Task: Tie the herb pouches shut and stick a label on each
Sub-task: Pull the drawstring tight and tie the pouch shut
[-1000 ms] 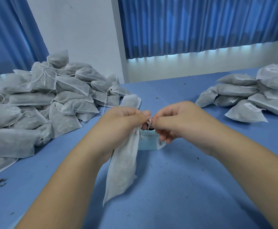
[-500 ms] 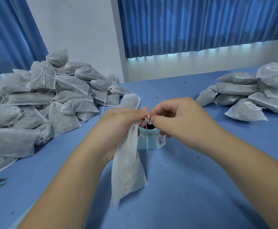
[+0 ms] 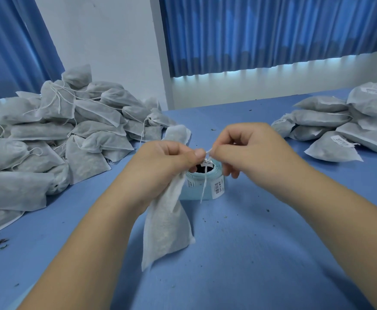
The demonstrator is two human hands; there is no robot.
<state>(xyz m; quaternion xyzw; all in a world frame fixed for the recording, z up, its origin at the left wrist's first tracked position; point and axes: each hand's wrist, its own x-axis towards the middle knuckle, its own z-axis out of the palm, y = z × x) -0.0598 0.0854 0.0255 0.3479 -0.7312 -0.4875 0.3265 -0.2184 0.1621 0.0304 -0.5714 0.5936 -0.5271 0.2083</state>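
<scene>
Untied pouch pile [image 3: 48, 135] far left. Left hand [image 3: 167, 162] grips pouch [image 3: 167, 222] at neck; long axis near vertical, bottom toward table [image 3: 250, 253]. Right hand [image 3: 248, 148] pinches string [image 3: 204, 182] above label roll [image 3: 207, 186]. Labelled pouches [image 3: 339, 126] right.

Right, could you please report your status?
Left hand and right hand pinching white drawstring. Grey fabric herb pouch gripped by left. Blue label roll just behind.

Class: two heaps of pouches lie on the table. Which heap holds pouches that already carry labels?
The right-hand heap: white printed labels show on several of its pouches. The left-hand heap shows loose strings and no labels.
</scene>
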